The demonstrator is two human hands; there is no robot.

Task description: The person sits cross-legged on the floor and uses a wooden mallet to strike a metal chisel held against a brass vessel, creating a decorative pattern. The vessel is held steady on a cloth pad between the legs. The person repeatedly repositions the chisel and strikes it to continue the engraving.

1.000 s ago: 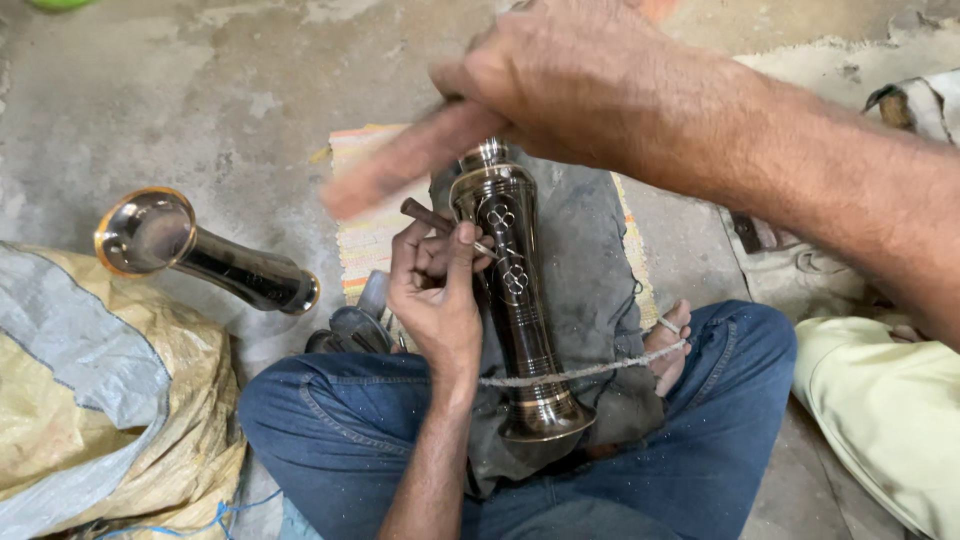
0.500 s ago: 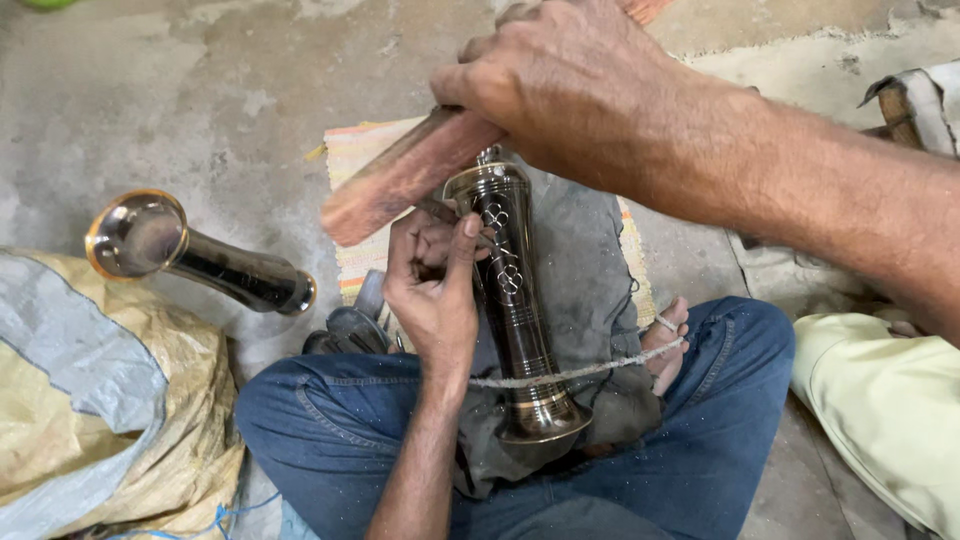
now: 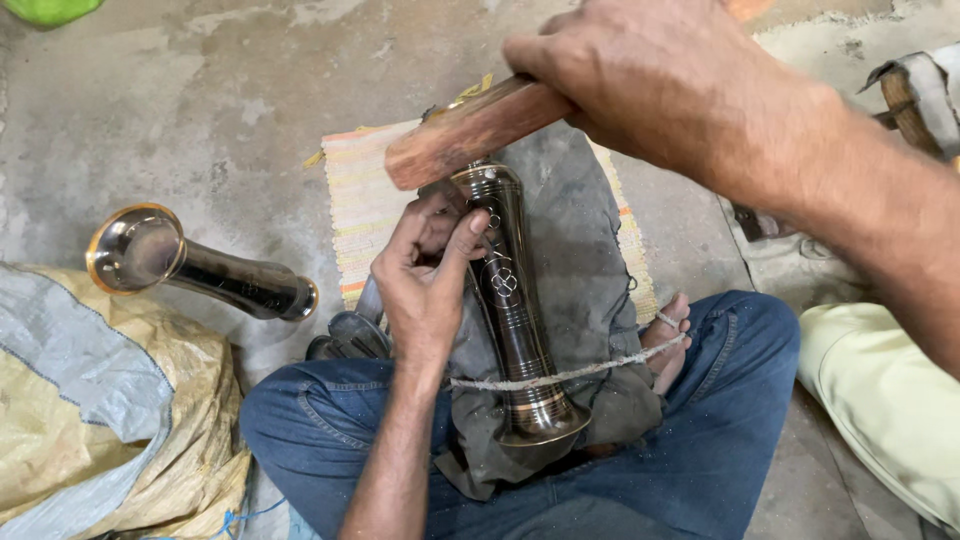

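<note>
Right grip (image 3: 660, 85) clenched on wooden mallet (image 3: 470, 130) | left grip (image 3: 430, 270) pinching, seemingly, small tool beside brass vase (image 3: 515, 300)

Operator body, head view: both forearms bare to frame edge, no sleeves, no gloves, no watch or rings visible. Left hand (image 3: 425, 285) lean w/ prominent knuckles; nails short. Right hand (image 3: 650, 80) broad, veins and tendons raised across the back. Legs in blue denim jeans (image 3: 330, 420), seams w/ lighter stitching, fabric creased at knees. One foot bare (image 3: 670, 340), toes visible; no footwear.
</note>
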